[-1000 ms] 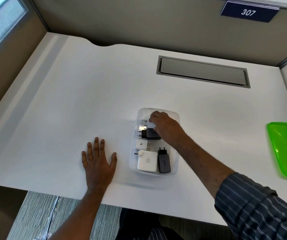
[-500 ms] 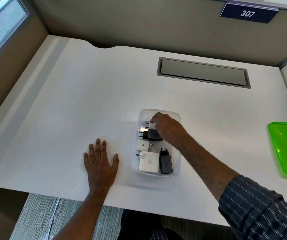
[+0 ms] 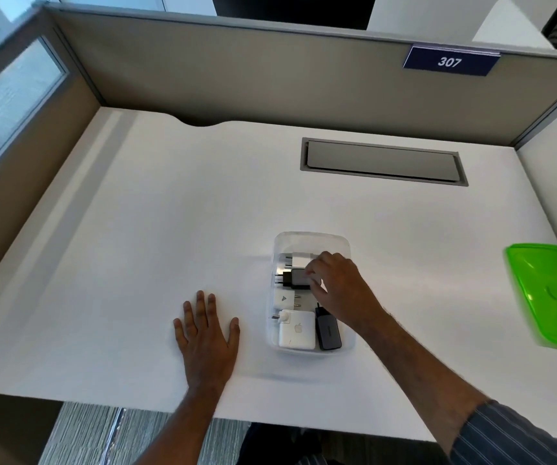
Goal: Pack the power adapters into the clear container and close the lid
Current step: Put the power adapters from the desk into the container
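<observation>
Head view. The clear container (image 3: 310, 238) stands on the white desk (image 3: 136, 246), lid off, slightly right of centre. Inside it lie five power adapters: a large white adapter (image 3: 297, 333) at the near end with a dark grey adapter (image 3: 329, 332) at its 3 o'clock, a small white adapter (image 3: 283, 298) beyond them, then a black adapter (image 3: 295, 278), and a silver-white adapter (image 3: 299, 260) toward the far end. The right hand (image 3: 341, 286) reaches into the container from 5 o'clock, fingers curled narrowly at the black adapter; whether they grip it cannot be told. The left hand (image 3: 206, 333) rests palm-down at the container's 9 o'clock, fingers spread, touching nothing but the desk. The green lid (image 3: 552, 293) lies well apart at 3 o'clock, near the desk's right edge.
</observation>
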A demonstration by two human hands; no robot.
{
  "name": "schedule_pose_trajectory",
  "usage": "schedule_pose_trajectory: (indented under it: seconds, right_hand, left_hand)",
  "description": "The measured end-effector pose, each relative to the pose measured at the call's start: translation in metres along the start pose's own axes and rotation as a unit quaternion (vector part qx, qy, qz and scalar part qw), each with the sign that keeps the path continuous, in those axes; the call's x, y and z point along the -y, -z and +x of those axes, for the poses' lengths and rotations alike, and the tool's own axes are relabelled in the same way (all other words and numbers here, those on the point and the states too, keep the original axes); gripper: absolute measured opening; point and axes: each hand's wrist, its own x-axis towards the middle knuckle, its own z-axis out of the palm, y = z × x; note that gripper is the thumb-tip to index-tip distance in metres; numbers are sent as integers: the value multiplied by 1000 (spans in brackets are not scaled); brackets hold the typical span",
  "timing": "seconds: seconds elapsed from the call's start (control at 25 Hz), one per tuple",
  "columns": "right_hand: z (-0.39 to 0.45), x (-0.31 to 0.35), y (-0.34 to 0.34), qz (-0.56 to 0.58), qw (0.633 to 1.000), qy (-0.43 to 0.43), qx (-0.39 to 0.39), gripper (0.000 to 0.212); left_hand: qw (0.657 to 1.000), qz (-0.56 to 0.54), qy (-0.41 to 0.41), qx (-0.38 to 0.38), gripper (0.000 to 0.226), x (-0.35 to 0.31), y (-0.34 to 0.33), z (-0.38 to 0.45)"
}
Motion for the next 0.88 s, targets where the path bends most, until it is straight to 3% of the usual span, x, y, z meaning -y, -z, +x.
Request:
schedule_pose_trajectory:
  seconds: [0.24, 0.6, 0.72, 0.88]
  right_hand:
    - [-14, 7, 5, 10, 998, -65, -23, 34]
    - [-31, -5, 5, -2, 981, -176, -81, 60]
    - [-43, -12, 6, 4, 973, -214, -90, 65]
    - [-65, -33, 13, -1, 962, -259, -88, 71]
  left_hand:
    - [999, -29, 2, 45, 77, 7, 8, 8]
    - [989, -63, -104, 85, 72, 2, 36, 67]
    - [986, -100, -117, 66, 59, -21, 52, 93]
    - [979, -120, -162, 29, 58, -65, 70, 118]
